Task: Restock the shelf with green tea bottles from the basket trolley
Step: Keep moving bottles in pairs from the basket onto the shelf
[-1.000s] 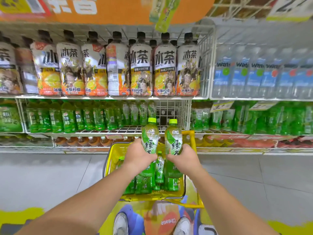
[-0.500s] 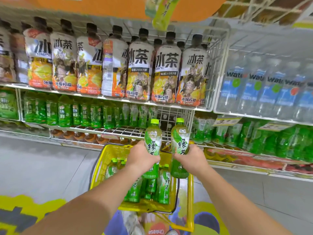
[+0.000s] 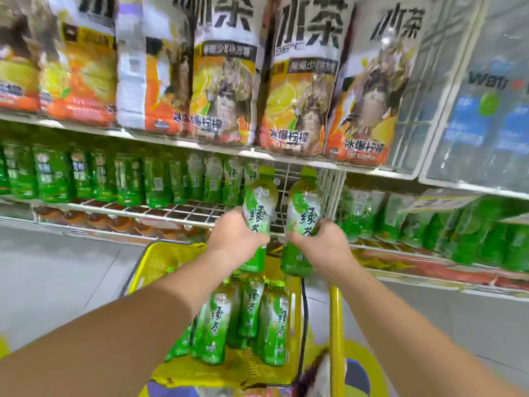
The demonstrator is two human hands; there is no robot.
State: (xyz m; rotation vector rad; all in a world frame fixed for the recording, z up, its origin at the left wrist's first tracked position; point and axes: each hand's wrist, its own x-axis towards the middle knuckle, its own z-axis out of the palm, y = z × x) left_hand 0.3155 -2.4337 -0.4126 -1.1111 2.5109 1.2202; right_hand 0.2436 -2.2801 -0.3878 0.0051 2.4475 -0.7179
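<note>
Both my hands have come up and forward since a moment ago: the two bottles that hung over the basket are now level with the front edge of the wire shelf, which fills far more of my view. My left hand is wrapped round the middle of one green tea bottle, and my right hand is wrapped round a second green tea bottle just beside it. Both are upright, caps up, with a narrow gap between them. Their tops sit in front of the bare right end of that shelf, just under the shelf above. Their bases hang below the shelf's front edge, over the far rim of the yellow basket trolley. Left along the shelf, a row of green bottles stands toward the back, with bare wire along the front. More spare tea bottles stand leaning in the basket, toward its right side. The trolley handle rises beside my right forearm. Big lemon tea bottles line the upper shelf, with water bottles to their right.
</note>
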